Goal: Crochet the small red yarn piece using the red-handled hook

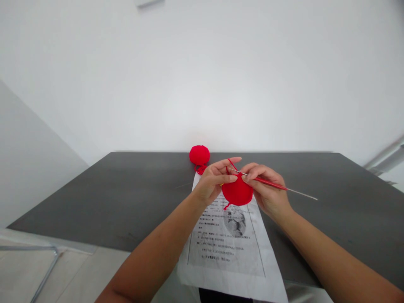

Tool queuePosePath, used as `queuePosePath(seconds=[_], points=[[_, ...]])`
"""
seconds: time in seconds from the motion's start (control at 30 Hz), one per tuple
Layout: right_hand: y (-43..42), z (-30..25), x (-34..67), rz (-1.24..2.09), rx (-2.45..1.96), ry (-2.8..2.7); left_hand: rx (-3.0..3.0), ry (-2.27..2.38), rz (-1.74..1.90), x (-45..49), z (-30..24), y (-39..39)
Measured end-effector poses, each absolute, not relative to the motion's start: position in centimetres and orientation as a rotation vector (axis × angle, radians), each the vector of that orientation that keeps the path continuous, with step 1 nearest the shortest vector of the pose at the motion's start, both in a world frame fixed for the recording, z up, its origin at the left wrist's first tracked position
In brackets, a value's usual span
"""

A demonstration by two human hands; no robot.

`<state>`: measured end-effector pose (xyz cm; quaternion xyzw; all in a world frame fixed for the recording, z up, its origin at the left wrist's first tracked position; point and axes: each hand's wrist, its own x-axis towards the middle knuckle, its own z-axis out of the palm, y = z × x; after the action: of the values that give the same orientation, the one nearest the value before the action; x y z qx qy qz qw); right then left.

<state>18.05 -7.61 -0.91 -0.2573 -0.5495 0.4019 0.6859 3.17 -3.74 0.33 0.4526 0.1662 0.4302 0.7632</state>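
Red crocheted piece (pixel 237 194) is held over the far part of the printed sheet (pixel 227 275), its rounded edge toward the sheet's near end and a short tail hanging from it. Over the sheet's far left side, the left hand (pixel 212 182) has its grip pinching the piece's upper edge, with a yarn strand (pixel 232 163) looped at its raised index finger. At the sheet's far right, the right hand (pixel 267 187) has its grip pinching a red-handled hook (pixel 270 182), whose metal tip crosses the piece's top; whether it passes through a stitch I cannot tell. Just beyond the sheet, a yarn ball (pixel 199 155) sits on the dark desk (pixel 94 202).
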Motion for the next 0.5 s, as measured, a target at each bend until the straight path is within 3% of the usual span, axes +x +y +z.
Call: queuePosePath(seconds=[0.5], points=[[-7.75,-0.86,18.73,0.797,-0.628,-1.308,1.17,0.387,0.988,2.42,1.18,-3.56]])
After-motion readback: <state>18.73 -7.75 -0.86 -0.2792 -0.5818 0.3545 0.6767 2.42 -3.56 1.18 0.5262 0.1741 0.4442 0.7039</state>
